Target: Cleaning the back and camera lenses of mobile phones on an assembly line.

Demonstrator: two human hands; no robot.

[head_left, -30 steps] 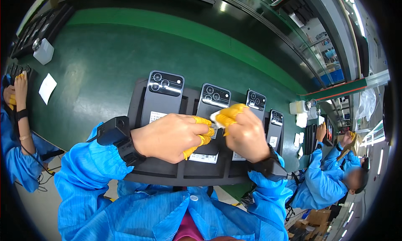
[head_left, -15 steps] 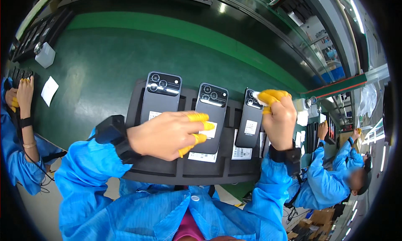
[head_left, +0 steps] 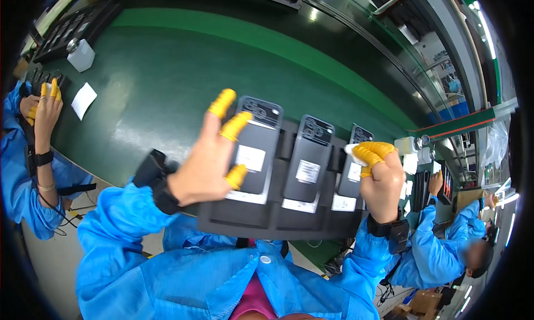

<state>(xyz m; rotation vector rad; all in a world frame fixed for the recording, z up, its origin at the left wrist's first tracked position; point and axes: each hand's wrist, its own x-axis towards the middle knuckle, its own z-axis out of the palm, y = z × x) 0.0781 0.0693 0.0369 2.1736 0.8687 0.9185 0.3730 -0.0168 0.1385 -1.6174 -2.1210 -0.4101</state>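
Three dark smartphones lie back up in a black foam tray: a left phone, a middle phone and a right phone. Each has several round lenses at its far end and a white label on its back. My left hand is open, with fingers spread at the left phone's left side; two fingertips overlap its back, though contact is unclear. Yellow finger cots cover several fingertips on both hands. My right hand pinches a small white wipe over the right phone, just below its lenses.
The black tray sits at the green table's near edge. A white bottle and white paper are on the left, beside a co-worker's hands. More white bottles stand right, near another co-worker.
My left hand has moved off the middle phone to the left phone's side, its fingers spreading. My right hand has slid the wipe nearer, off the right phone's lenses. The whole view has shifted.
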